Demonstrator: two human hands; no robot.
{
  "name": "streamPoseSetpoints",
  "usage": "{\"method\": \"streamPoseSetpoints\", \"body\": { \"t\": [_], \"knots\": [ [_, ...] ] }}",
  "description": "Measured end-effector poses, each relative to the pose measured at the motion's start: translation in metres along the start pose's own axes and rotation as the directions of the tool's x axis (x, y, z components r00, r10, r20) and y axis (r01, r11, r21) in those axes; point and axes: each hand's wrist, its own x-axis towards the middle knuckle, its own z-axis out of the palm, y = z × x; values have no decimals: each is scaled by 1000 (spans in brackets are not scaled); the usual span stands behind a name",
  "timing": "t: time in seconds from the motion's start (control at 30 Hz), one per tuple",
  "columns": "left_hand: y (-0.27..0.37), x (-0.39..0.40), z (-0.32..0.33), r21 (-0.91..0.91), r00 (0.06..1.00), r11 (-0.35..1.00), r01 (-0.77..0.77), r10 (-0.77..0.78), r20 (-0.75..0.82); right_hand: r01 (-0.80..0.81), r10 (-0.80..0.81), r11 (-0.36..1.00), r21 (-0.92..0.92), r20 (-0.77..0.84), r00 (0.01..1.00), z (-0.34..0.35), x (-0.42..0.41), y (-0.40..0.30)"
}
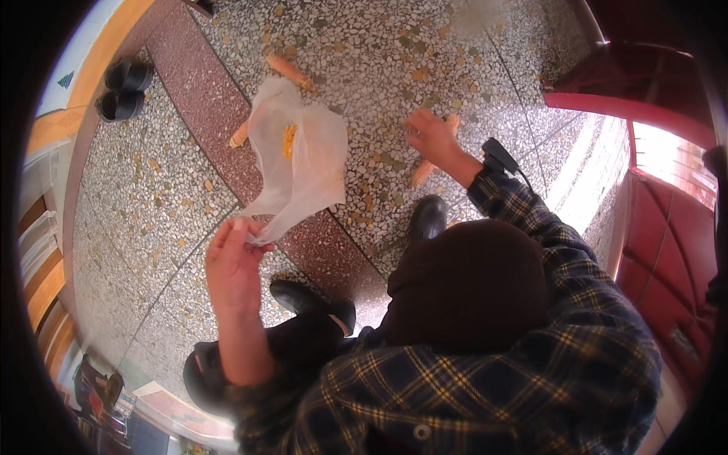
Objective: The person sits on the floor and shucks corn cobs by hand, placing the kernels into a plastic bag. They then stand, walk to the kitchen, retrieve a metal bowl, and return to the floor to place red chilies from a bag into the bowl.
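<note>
My left hand (234, 259) pinches the gathered edge of a thin white plastic bag (324, 142) between thumb and fingers. The bag hangs over the floor ahead of me, and yellow corn kernels (289, 141) show at its opening. Farther to the right, my right hand (435, 141) is over a stripped corn cob (422, 172), with its fingers apart and nothing visible in them. That cob's middle is hidden behind the hand. Another bare cob (291, 73) lies beyond the bag, and one more cob (239, 135) pokes out from behind the bag's left side.
A pair of black shoes (124, 91) stands at the far left on the speckled terrazzo floor (131, 227). A dark red strip (199, 91) crosses the floor. Red metal door panels (665, 256) are on the right. My own black shoes (429, 216) are close below the bag.
</note>
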Motion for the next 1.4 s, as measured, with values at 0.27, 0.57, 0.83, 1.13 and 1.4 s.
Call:
{"method": "streamPoseSetpoints", "body": {
  "t": [0.27, 0.57, 0.83, 1.13, 1.4],
  "knots": [
    [39, -13, -14, 305, 997, 950, -75, 70, 27, 293, -293, 955, 39, 3, 956, 38, 47, -19],
    [48, -5, -61, 429, 948, 900, -72, 195, -252, 226, -234, 959, 170, 30, 972, 39, 20, -42],
    [29, 10, -46, 426, 999, 904, 12, 6, -41, 411, -408, 912, -14, 100, 908, 55, 53, -40],
    [39, 0, -38, 353, 997, 936, -20, -8, 79, 435, -411, 891, -131, 173, 895, 52, 35, -51],
    [44, -8, -40, 323, 995, 946, -16, -17, 99, 188, -167, 975, -120, 165, 972, 36, 45, -66]
  ]
}}
